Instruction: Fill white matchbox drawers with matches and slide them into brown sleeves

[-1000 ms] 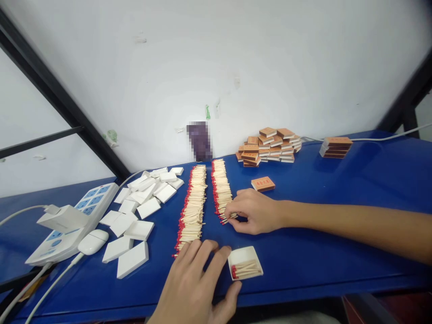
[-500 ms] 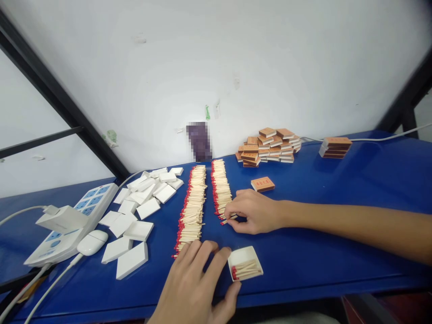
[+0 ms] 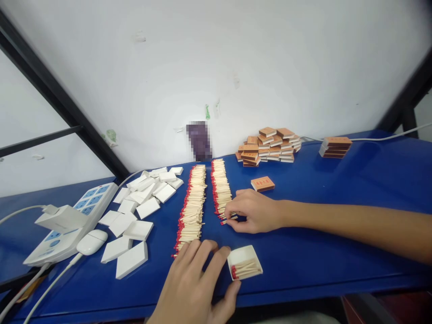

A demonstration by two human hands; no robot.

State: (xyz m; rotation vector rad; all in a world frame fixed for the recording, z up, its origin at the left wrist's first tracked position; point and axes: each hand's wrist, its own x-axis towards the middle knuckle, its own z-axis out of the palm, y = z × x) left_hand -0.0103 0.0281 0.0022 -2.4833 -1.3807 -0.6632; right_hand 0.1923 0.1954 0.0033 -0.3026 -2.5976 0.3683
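Note:
Two long rows of red-tipped matches lie on the blue table [image 3: 337, 189]: a left row [image 3: 193, 204] and a right row [image 3: 221, 186]. My right hand [image 3: 254, 210] rests at the near end of the right row, its fingertips pinched on a few matches there. My left hand [image 3: 195, 283] lies flat near the table's front edge, fingers apart, thumb touching a small white tray [image 3: 245, 262] that holds a few matches. The fingertips reach the near end of the left row.
Several empty white trays [image 3: 140, 211] lie scattered at left. A white power strip [image 3: 69, 222] with a plugged adapter, cables and a white earbud case [image 3: 92, 241] sit at far left. Orange matchbox sleeves are piled [image 3: 270, 145] at the back, a small stack [image 3: 335, 147] further right, one sleeve [image 3: 262, 183] alone.

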